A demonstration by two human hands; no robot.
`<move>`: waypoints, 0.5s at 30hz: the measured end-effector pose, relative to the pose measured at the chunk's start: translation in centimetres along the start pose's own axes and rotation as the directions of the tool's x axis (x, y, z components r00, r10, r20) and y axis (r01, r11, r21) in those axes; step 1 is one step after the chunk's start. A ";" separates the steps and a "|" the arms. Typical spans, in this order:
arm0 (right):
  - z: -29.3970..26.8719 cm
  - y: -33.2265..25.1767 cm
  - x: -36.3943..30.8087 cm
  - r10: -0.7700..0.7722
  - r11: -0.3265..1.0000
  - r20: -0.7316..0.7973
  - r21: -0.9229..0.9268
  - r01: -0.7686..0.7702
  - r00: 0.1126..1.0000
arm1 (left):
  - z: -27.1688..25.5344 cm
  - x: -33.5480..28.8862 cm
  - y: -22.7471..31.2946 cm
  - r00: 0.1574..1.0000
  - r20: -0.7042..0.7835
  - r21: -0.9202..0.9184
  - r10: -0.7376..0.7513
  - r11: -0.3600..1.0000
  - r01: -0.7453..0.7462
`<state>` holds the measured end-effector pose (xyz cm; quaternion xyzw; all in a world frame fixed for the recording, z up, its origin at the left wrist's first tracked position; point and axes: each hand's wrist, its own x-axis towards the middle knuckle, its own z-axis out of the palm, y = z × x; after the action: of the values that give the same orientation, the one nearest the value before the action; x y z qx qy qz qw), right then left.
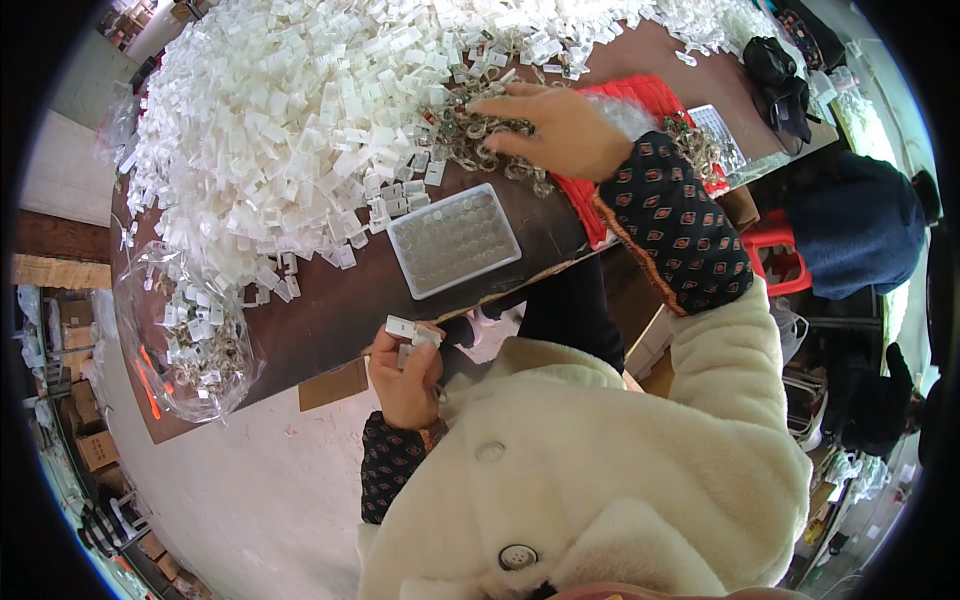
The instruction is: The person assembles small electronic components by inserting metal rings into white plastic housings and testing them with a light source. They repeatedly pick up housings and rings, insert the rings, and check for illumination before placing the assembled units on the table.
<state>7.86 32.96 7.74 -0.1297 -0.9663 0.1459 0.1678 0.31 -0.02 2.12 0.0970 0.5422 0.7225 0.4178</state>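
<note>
My left hand [405, 385], low by the table's near edge, pinches a small white plastic piece [401, 327]; a second white bit shows between the fingers. Farther off, my right hand [560, 128] reaches over a heap of small metal ring-like parts [462, 140]. Its fingers are spread, with the tips at the heap, and I see nothing gripped in them. Between the hands lies a white shallow tray [408, 262] filled with rows of small round see-through pieces. A huge mound of white plastic pieces [290, 130] covers the far and left part of the table.
The brown table [330, 310] has a see-through bag [205, 345] of mixed parts at its left corner. Red cloth [590, 212] lies under more metal parts at right, near another tray [722, 135] and a black bag [778, 90]. A person in dark clothes [855, 225] sits beyond.
</note>
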 end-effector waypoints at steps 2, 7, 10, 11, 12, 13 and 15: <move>-1.1 2.2 1.4 0.053 0.998 -0.082 0.040 -0.050 0.995 | 0.0 0.1 -0.1 1.000 -0.014 0.008 -0.008 1.000 0.008; 0.5 9.4 7.7 0.162 0.973 -0.218 -0.130 -0.193 0.962 | -0.4 0.7 -0.4 0.999 0.038 -0.079 0.016 0.997 -0.013; 2.7 12.2 10.4 0.180 0.973 -0.201 -0.106 -0.204 0.963 | -1.0 1.2 0.0 0.996 0.086 -0.148 0.011 0.989 0.001; 3.4 12.7 11.0 0.245 0.957 -0.182 -0.112 -0.267 0.952 | -1.2 1.3 0.1 0.996 0.089 -0.176 0.006 0.984 0.010; 4.0 13.1 11.5 0.249 0.954 -0.164 -0.127 -0.271 0.954 | -1.3 1.4 0.1 0.997 0.078 -0.149 0.002 0.989 0.009; 4.7 13.3 11.9 0.251 0.951 -0.157 -0.144 -0.274 0.955 | -1.3 1.6 0.2 0.997 0.078 -0.151 0.003 0.989 0.008; 5.4 13.5 12.4 0.215 0.957 -0.155 -0.163 -0.240 0.964 | -1.4 1.8 0.2 0.997 0.077 -0.161 0.004 0.987 0.009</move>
<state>-2.63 47.84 1.99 -0.2644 -0.9405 0.0669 0.2025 -1.77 0.32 1.20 0.0899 0.4654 0.7592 0.4460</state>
